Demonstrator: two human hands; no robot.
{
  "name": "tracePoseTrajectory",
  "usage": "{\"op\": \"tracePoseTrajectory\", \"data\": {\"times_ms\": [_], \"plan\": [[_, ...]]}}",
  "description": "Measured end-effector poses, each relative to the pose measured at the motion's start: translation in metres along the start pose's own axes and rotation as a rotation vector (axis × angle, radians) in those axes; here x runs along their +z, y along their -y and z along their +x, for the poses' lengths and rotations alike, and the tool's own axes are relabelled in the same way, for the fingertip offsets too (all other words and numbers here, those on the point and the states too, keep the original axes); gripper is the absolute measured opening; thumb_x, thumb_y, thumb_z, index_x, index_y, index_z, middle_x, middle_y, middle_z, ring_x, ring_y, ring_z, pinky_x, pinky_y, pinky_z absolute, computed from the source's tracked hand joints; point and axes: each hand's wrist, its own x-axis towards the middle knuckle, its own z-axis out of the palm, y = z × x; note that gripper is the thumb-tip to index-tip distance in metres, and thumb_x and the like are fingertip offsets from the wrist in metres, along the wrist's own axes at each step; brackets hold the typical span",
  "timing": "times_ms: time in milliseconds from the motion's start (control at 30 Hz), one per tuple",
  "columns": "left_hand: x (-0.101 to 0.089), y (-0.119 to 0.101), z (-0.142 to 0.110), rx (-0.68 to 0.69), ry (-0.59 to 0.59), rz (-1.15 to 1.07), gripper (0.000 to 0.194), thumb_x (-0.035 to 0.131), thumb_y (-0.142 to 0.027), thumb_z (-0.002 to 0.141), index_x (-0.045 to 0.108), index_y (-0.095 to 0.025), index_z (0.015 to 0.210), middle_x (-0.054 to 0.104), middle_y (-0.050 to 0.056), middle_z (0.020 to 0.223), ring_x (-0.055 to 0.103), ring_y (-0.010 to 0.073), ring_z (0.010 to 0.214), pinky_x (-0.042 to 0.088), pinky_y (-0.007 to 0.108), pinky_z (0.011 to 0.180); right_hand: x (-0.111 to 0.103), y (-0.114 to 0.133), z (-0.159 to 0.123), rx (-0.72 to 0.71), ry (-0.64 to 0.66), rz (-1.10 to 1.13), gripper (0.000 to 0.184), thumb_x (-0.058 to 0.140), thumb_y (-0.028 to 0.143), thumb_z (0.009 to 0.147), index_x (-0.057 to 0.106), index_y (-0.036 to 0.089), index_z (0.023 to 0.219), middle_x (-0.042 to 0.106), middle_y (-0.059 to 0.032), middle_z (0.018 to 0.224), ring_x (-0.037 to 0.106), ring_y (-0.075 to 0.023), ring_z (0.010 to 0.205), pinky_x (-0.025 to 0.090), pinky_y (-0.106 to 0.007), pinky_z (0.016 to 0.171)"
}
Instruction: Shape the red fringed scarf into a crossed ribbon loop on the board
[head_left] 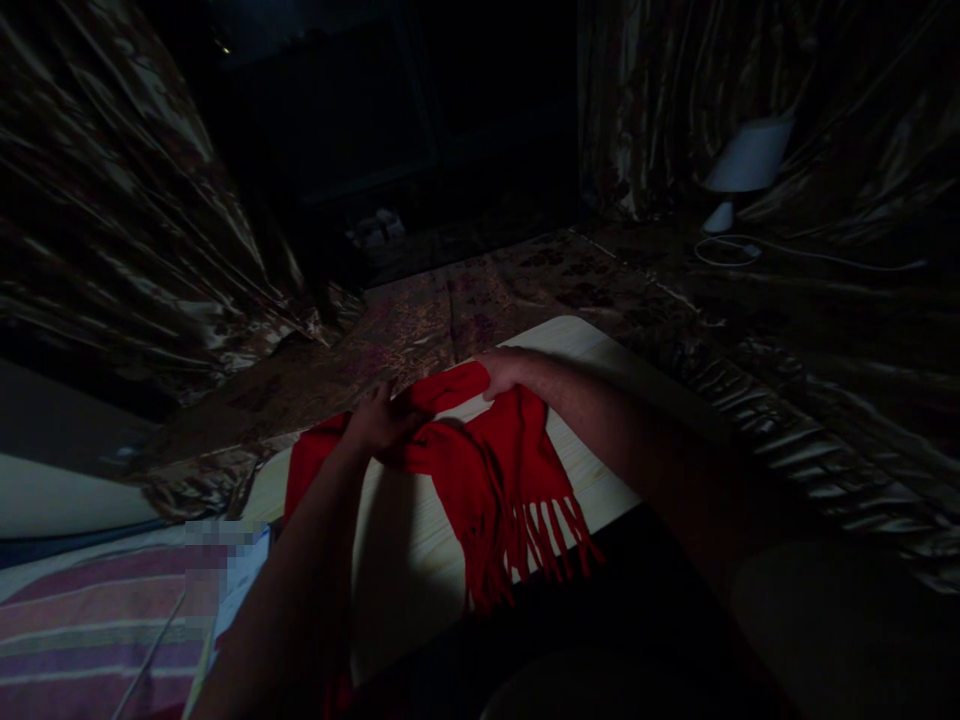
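A red scarf point(465, 470) with a knotted fringe lies in bunched folds across a pale wooden tabletop point(409, 560). Its fringed end spreads toward the near edge, while another part runs off to the left under my forearm. My left hand point(380, 418) grips the scarf's left part, though the dim light hides some of its fingers. At the far side of the table, my right hand point(504, 370) is closed around a folded strip of the scarf, between thumb and fingers. A gap of bare wood shows between the strip and the fringed part.
A patterned cloth-covered ledge point(450, 300) lies beyond the table, with dark curtains point(150, 200) hanging on both sides. At the far right stands a white lamp point(750, 160) with its cable. Striped bedding point(82, 630) is at the lower left.
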Motion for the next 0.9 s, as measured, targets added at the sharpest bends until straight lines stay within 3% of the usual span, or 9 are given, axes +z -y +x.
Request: {"op": "tracePoseTrajectory", "data": {"times_ms": [67,200,267,333,400,467,567,667,900], "plan": [[0.0,-0.008,0.005,0.058,0.05,0.029,0.088,0.063,-0.067,0.079,0.041,-0.015,0.147,0.058,0.021,0.139,0.059,0.0316,0.124,0.047,0.034,0.094,-0.001,0.002,0.006,-0.024,0.048,-0.015,0.067,0.085,0.035,0.066,0.067,0.013,0.126,0.072,-0.0145,0.121,0.069,-0.026,0.108,0.052,-0.027,0.088],[-0.003,-0.018,0.012,0.084,0.299,0.067,0.052,0.055,-0.059,0.088,0.064,-0.016,0.118,0.073,0.013,0.103,0.069,0.0263,0.095,0.048,0.029,0.078,-0.008,0.003,0.014,-0.002,0.151,-0.04,0.043,0.078,0.026,0.074,0.073,0.005,0.111,0.074,-0.0178,0.111,0.07,-0.0262,0.1,0.051,-0.028,0.083],[-0.006,-0.023,0.01,0.02,0.189,0.085,0.052,0.053,-0.056,0.09,0.062,-0.016,0.122,0.072,0.014,0.107,0.068,0.0285,0.098,0.049,0.032,0.08,-0.008,0.005,0.011,0.011,0.036,-0.022,0.042,0.073,0.025,0.08,0.07,0.006,0.118,0.071,-0.0184,0.117,0.068,-0.027,0.104,0.05,-0.03,0.087],[-0.01,-0.03,0.0,-0.017,-0.055,0.138,0.062,0.055,-0.053,0.089,0.051,-0.016,0.139,0.065,0.019,0.126,0.061,0.0351,0.115,0.047,0.042,0.092,-0.007,0.009,0.003,0.029,-0.193,-0.059,0.05,0.068,0.023,0.084,0.061,0.008,0.131,0.064,-0.0206,0.131,0.061,-0.03,0.118,0.047,-0.038,0.098],[-0.011,-0.041,-0.016,0.093,-0.219,0.168,0.071,0.059,-0.05,0.087,0.044,-0.016,0.147,0.052,0.022,0.144,0.049,0.0402,0.13,0.039,0.052,0.106,-0.004,0.018,-0.012,-0.016,-0.389,-0.118,0.056,0.067,0.021,0.084,0.054,0.01,0.137,0.055,-0.0209,0.142,0.05,-0.0321,0.13,0.038,-0.045,0.107],[-0.01,-0.056,-0.037,0.289,-0.213,0.093,0.061,0.058,-0.048,0.088,0.052,-0.017,0.141,0.051,0.02,0.145,0.046,0.0378,0.133,0.034,0.052,0.112,-0.001,0.029,-0.031,-0.128,-0.432,-0.129,0.047,0.063,0.022,0.086,0.058,0.012,0.131,0.056,-0.0186,0.139,0.048,-0.0312,0.13,0.035,-0.045,0.109],[-0.002,-0.075,-0.07,0.442,-0.06,-0.132,0.051,0.053,-0.05,0.093,0.057,-0.02,0.134,0.061,0.014,0.134,0.056,0.0295,0.123,0.043,0.043,0.106,0.001,0.045,-0.061,-0.254,-0.199,-0.043,0.032,0.061,0.031,0.087,0.067,0.015,0.114,0.068,-0.014,0.119,0.061,-0.0279,0.109,0.044,-0.037,0.093],[0.008,-0.083,-0.092,0.502,0.029,-0.213,0.046,0.057,-0.045,0.092,0.059,-0.021,0.131,0.063,0.013,0.13,0.059,0.029,0.119,0.044,0.045,0.105,0.006,0.05,-0.087,-0.352,-0.008,-0.004,0.031,0.067,0.038,0.082,0.071,0.016,0.104,0.07,-0.0126,0.108,0.063,-0.027,0.098,0.046,-0.035,0.082],[0.021,-0.068,-0.094,0.575,0.123,-0.422,0.025,0.065,-0.037,0.087,0.068,-0.022,0.106,0.06,0.013,0.139,0.049,0.0274,0.136,0.039,0.045,0.113,0.022,0.026,-0.111,-0.626,0.067,0.059,0.015,0.069,0.034,0.082,0.075,0.02,0.084,0.069,-0.0068,0.11,0.061,-0.021,0.103,0.044,-0.031,0.091]]}}
